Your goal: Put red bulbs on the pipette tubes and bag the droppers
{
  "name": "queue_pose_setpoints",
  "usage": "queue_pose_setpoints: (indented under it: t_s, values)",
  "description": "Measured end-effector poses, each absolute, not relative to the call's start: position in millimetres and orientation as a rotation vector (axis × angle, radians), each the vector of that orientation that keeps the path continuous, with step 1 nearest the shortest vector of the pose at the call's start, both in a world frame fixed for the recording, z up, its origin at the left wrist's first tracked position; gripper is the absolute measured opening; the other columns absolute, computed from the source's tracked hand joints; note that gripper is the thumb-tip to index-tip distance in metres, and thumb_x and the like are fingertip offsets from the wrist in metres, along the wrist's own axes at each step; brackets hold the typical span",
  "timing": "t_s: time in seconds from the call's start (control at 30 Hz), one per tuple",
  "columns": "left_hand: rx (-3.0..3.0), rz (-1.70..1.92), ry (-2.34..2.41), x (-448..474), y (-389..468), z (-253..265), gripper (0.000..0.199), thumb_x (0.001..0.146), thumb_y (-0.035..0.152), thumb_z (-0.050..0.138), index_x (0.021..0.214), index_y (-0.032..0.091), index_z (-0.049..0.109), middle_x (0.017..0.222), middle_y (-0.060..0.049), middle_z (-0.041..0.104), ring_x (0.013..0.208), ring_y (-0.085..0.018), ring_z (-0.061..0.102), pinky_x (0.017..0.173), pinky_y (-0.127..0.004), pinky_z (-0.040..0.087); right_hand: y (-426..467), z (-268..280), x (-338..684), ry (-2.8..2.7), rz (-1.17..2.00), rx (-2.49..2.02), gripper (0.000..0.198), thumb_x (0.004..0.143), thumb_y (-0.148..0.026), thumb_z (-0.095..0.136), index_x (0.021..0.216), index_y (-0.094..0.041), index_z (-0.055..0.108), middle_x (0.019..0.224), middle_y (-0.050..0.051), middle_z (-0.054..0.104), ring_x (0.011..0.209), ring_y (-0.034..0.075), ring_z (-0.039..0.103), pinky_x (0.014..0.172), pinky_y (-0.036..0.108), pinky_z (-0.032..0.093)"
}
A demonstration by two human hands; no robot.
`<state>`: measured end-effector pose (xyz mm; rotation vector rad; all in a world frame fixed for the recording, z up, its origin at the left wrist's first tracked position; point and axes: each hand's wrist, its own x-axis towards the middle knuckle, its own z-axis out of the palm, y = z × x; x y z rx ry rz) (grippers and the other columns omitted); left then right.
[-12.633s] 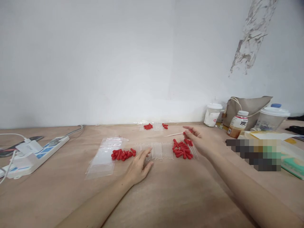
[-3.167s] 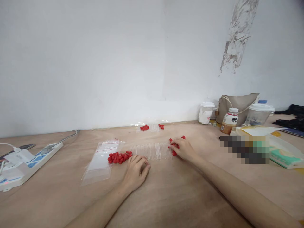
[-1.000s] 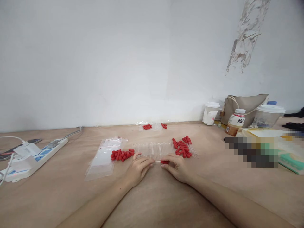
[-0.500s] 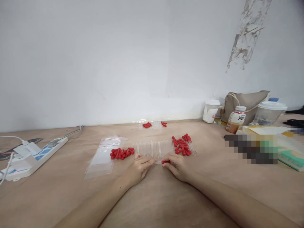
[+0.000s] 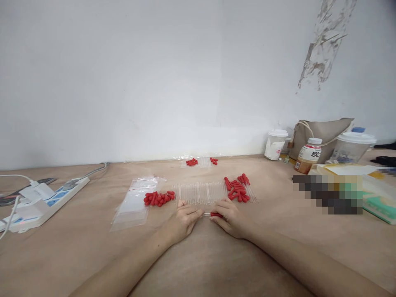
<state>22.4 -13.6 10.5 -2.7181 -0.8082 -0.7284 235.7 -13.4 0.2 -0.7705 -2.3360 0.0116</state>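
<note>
My left hand is closed on a thin glass dropper tube, just in front of a row of clear glass tubes. Pinched in my right hand is a red rubber bulb, lined up with that tube's right end. Whether the tube sits inside the bulb cannot be made out. Beyond my right hand lies a pile of red bulbs, beside several droppers with bulbs on their tubes. Another heap of red bulbs rests left of the row.
Flat clear zip bags lie at the left, with a power strip farther out. A bag with red bulbs and tubes lies by the wall. A cup, a bottle and a grey bag stand at back right.
Both hands stay in nearly the same place, with the tube and bulb slightly lower in view. More of the red bulb's length shows beside the right fingers.
</note>
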Motion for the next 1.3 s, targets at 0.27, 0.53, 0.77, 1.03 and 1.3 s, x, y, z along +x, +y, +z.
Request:
queue_pose_setpoints:
  t_s: [0.27,0.53,0.77,1.03,1.3]
  values:
    - [-2.743,-0.792,-0.784,28,-14,10,0.022,0.088,0.015,0.037,0.095,0.018,0.057,0.068,-0.001,0.063,0.064,-0.013,0.057,0.065,-0.030,0.028,-10,-2,231,-2.347,-0.044,-0.720,0.014,0.083,-0.023,0.045,0.084,-0.018,0.057,0.070,0.003,0.058,0.068,0.014,0.050,0.066,0.028,0.036]
    - [-2.761,-0.952,-0.937,29,-15,9,0.025,0.090,0.021,0.038,0.110,0.022,0.052,0.091,-0.004,0.066,0.077,-0.014,0.059,0.071,-0.030,0.031,-8,4,228,-1.951,0.535,-0.774,0.018,0.077,-0.030,0.054,0.092,-0.020,0.058,0.079,0.003,0.061,0.075,0.014,0.057,0.069,0.027,0.044]
    - [-2.769,-1.037,-1.068,26,-18,16,0.036,0.088,0.030,0.039,0.123,0.021,0.042,0.104,-0.006,0.061,0.094,-0.019,0.052,0.086,-0.037,0.031,7,21,230,-1.421,1.004,-0.830,0.035,0.067,-0.040,0.062,0.094,-0.019,0.056,0.075,0.001,0.057,0.066,0.011,0.054,0.059,0.024,0.044]
    - [-2.706,-0.939,-1.285,27,-18,18,0.022,0.084,0.030,0.045,0.103,0.022,0.055,0.099,-0.005,0.057,0.094,-0.021,0.050,0.084,-0.039,0.034,69,61,333,-1.562,0.362,-1.445,0.030,0.068,-0.035,0.055,0.088,-0.015,0.063,0.056,-0.002,0.052,0.051,0.011,0.047,0.052,0.023,0.037]
    - [-2.715,-0.932,-1.300,26,-16,15,0.019,0.081,0.026,0.049,0.098,0.022,0.058,0.097,-0.005,0.056,0.091,-0.020,0.050,0.081,-0.037,0.037,86,21,328,-1.658,0.065,-1.761,0.025,0.069,-0.032,0.050,0.088,-0.020,0.063,0.065,0.000,0.061,0.062,0.014,0.054,0.055,0.023,0.033]
